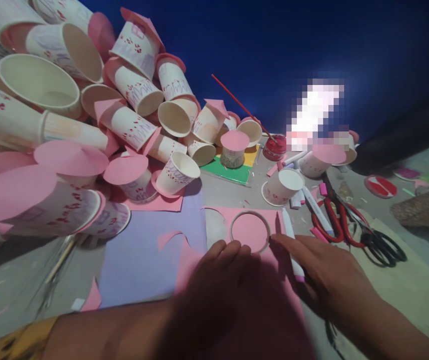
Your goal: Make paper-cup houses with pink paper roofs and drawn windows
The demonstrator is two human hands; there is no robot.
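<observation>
A thin, pale ring [232, 227] lies flat on a sheet of pink paper [274, 216], framing a pink disc of it. My left hand [222, 270] has its fingers curled together, with the tips pressing the ring's near edge. At the ring's right edge, the fingertips of my right hand [323, 270] come together around a small dark tip that I cannot make out. A white marker [288, 223] with a pink end passes beneath my right index finger; whether it is gripped or just lies there is unclear. Left of the ring, a round hole is cut in the pink paper.
Many decorated paper cups [133, 85] with pink paper tops are piled at left. Purple paper [142, 250] lies below them. Red-handled scissors [329, 220], black-handled scissors [387, 248] and markers sit at right. Behind stand a white cup [287, 185] and a red paint pot [275, 148] with a brush [237, 101].
</observation>
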